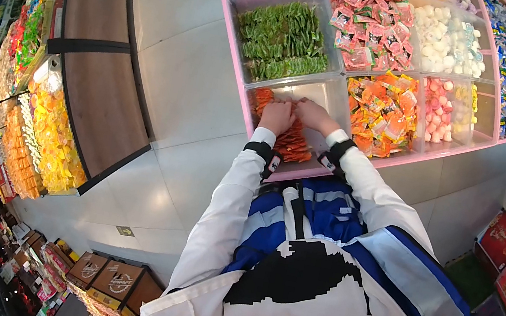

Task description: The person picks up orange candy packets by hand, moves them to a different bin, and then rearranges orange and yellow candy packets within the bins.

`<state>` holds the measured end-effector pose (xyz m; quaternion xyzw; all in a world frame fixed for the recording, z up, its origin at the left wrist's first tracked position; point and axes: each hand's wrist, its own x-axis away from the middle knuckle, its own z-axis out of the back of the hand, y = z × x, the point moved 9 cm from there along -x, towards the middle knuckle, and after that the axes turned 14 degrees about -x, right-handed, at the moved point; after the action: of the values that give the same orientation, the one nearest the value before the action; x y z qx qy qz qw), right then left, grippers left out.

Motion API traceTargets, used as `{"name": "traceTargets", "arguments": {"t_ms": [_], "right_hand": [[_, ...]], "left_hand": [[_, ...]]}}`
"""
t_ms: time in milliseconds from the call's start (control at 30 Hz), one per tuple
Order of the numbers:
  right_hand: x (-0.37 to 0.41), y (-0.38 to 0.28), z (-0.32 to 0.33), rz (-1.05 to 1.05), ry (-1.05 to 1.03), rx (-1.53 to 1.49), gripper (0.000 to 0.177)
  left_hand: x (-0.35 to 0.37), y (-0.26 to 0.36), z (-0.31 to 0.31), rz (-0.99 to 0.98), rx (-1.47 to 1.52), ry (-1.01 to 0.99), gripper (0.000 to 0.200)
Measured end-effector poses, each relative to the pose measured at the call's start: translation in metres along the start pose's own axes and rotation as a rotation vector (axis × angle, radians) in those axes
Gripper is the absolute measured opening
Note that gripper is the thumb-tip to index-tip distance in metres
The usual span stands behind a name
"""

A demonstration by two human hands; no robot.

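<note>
A pink-edged worktop [234, 40] is carrying clear bins [342, 72] in rows. At the front left, red-orange packets [293, 148] are lying in a partly bare bin; orange packets [383, 110] and pink-and-white sweets [438, 108] are sitting to the right. Behind, green packets [286, 36], pink-red packets [373, 30] and white sweets [433, 37] are filling others.

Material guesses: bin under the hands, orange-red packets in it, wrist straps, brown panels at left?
Bin: likely translucent plastic, smooth; light glints off its bare bottom.
Orange-red packets: probably thin plastic film, slightly shiny; flat, crinkled edges show.
Wrist straps: black, fairly matte; fabric webbing or rubber, can't tell.
Brown panels: wood or wood-look laminate, low sheen; brown, faintly streaked faces.
</note>
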<state>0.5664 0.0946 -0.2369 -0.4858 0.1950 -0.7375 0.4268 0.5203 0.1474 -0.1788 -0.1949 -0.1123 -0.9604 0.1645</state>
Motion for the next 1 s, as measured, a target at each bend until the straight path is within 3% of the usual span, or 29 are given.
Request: {"name": "traceTargets", "arguments": {"t_ms": [33,100,167,233,267,333,500,600,667,700,767,833,900,1000], "right_hand": [[0.031,-0.039,0.038,0.023,0.055,0.043,0.033],[0.068,-0.055,0.094,0.106,0.261,-0.384,0.018],[0.113,-0.052,0.159,0.018,0.716,-0.207,0.016],[0.132,-0.041,0.190,-0.051,0.900,0.187,0.018],[0.131,-0.029,0.192,-0.045,0.898,0.192,0.018],[0.118,-0.014,0.173,0.023,0.822,0.480,0.022],[0.122,-0.025,0.162,0.151,0.773,0.426,0.025],[0.125,-0.016,0.158,0.033,0.739,0.350,0.024],[0.159,-0.035,0.180,0.129,1.111,0.043,0.021],[0.160,-0.052,0.177,0.128,1.100,0.038,0.021],[0.144,-0.097,0.157,0.268,0.925,0.006,0.020],[0.109,-0.108,0.125,0.255,0.749,0.009,0.016],[0.065,-0.089,0.096,0.139,0.609,-0.095,0.016],[0.019,-0.057,0.062,0.113,0.590,-0.067,0.015]], "left_hand": [[-0.001,-0.001,-0.001,0.014,0.007,0.013,0.036],[-0.004,-0.002,-0.001,0.039,0.025,0.034,0.034],[-0.005,-0.006,-0.009,0.066,0.056,-0.024,0.035],[-0.004,-0.007,-0.013,0.053,0.067,-0.003,0.034],[-0.005,-0.007,-0.013,0.033,0.069,0.015,0.034],[-0.002,-0.009,-0.013,0.042,0.081,0.046,0.034],[0.011,-0.012,0.004,0.047,0.148,0.133,0.030],[0.000,-0.013,-0.017,0.037,0.145,-0.032,0.029],[-0.001,-0.015,-0.023,0.017,0.105,0.055,0.028],[0.000,-0.015,-0.022,0.025,0.108,0.047,0.028],[0.001,-0.017,-0.012,0.083,0.234,0.074,0.027],[-0.002,-0.018,-0.019,0.067,0.216,0.072,0.028],[-0.004,-0.016,-0.020,0.055,0.196,0.073,0.029],[0.001,-0.017,-0.016,0.086,0.183,0.042,0.030]]}}
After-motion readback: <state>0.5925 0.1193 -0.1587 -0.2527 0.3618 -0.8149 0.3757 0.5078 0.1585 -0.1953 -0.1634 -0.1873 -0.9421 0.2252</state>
